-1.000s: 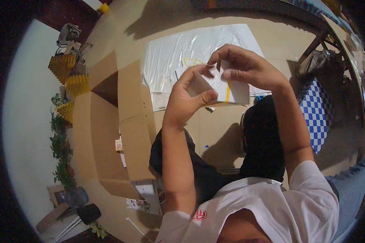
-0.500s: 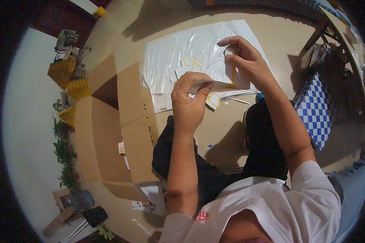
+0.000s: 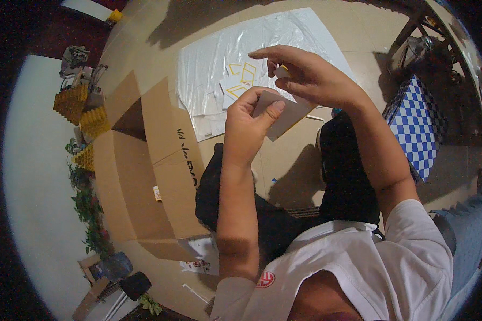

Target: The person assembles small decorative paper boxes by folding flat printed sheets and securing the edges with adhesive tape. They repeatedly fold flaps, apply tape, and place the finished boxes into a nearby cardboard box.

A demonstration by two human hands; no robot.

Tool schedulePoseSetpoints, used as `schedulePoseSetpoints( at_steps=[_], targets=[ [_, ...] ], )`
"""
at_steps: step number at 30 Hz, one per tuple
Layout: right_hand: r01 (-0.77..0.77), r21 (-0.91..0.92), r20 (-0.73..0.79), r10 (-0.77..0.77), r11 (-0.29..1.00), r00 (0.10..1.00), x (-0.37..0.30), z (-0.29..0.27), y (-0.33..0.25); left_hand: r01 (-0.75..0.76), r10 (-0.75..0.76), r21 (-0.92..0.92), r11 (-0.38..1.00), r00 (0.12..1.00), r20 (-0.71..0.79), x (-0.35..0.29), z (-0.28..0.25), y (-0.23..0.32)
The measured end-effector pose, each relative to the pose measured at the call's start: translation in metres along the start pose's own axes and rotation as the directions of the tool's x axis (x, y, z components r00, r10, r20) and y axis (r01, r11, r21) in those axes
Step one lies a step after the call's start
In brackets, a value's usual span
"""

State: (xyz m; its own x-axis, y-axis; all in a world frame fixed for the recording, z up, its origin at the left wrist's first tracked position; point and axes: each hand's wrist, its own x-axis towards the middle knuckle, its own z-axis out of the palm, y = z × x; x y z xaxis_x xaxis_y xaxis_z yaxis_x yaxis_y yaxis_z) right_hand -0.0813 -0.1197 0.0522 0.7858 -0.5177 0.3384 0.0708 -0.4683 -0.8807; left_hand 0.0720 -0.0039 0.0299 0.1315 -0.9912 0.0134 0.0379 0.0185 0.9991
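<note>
head view: your left hand point(image 3: 250, 124) pinches a pale, flat piece of card point(image 3: 284, 115) between thumb and fingers, held up over your lap. your right hand point(image 3: 305, 75) is just above it, fingers curled around a small bit with a yellow edge point(image 3: 281, 68), index finger stretched out to the left. the card is gripped only near one corner, so i judge it could bend or slip out if the right hand pushes against it; the small bit is barely pinched and could drop into your lap or onto the floor.

below the hands, a clear plastic sheet point(image 3: 209, 53) lies on the floor with white cut pieces edged in yellow point(image 3: 241, 75) on it. to your left sits an open brown cardboard box point(image 3: 139, 160) with dark handwriting on one flap and a small label on its side. a blue-and-white checkered bag point(image 3: 415, 128) stands to your right.
</note>
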Motion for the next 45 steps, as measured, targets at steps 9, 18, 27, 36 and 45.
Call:
schedulePoseSetpoints(
  at_steps=[9,18,27,36,45],
  targets=[
    [0.061,0.103,0.039,-0.066,0.993,0.997,0.001,0.017,-0.001,0.016,-0.044,-0.230,0.973,0.992,-0.120,0.004,0.013,-0.004],
    [-0.042,0.471,0.041,0.026,0.881,0.999,-0.001,0.024,0.010,0.076,-0.118,-0.444,0.893,0.991,-0.067,0.004,0.007,-0.009],
    [-0.326,0.318,-0.005,0.346,0.890,0.938,-0.002,0.002,0.009,0.000,-0.098,-0.338,0.941,0.957,-0.272,0.004,0.002,-0.004],
    [-0.276,0.292,0.064,0.269,0.916,0.961,-0.003,0.005,0.016,-0.021,-0.040,-0.231,0.973,0.966,-0.256,0.002,0.007,0.002],
    [-0.291,0.357,0.113,0.268,0.888,0.957,-0.003,0.005,0.019,0.010,-0.067,-0.227,0.974,0.967,-0.245,0.001,0.004,0.000]
  ],
)
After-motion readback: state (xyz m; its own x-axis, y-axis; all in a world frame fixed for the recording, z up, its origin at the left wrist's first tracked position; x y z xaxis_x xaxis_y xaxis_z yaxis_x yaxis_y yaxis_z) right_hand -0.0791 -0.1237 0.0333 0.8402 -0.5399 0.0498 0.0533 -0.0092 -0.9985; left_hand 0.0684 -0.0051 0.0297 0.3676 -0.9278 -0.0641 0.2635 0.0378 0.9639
